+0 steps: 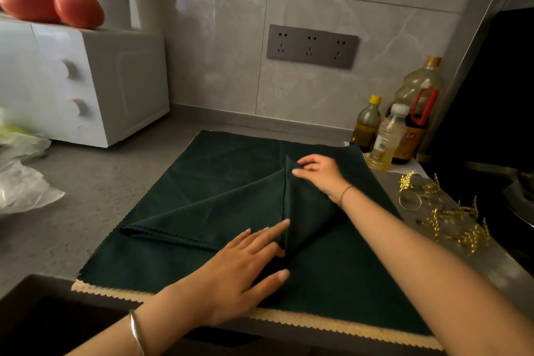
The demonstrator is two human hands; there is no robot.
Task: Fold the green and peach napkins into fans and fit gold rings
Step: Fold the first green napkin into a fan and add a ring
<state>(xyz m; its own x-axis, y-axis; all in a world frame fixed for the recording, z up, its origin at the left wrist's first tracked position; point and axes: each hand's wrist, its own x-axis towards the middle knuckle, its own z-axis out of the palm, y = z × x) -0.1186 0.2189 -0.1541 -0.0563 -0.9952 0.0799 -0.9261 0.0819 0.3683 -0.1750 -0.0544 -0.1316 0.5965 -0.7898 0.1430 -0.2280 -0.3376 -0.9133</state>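
While green napkin (216,182) is pressed by flat left hand (245,269) | its fold, aimed at worktop's (101,182) far edge, is pinched by right hand (318,173).

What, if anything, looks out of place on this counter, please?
Two tomatoes sit on top of the white oven, where round things could roll off, and the gold rings lie in a tangled heap on the right.

One view only, head-worn and wide-angle: it looks forward and down, close over the near edge of the counter (95,182), tiled wall (216,66) far ahead, bottles (387,136) far right.
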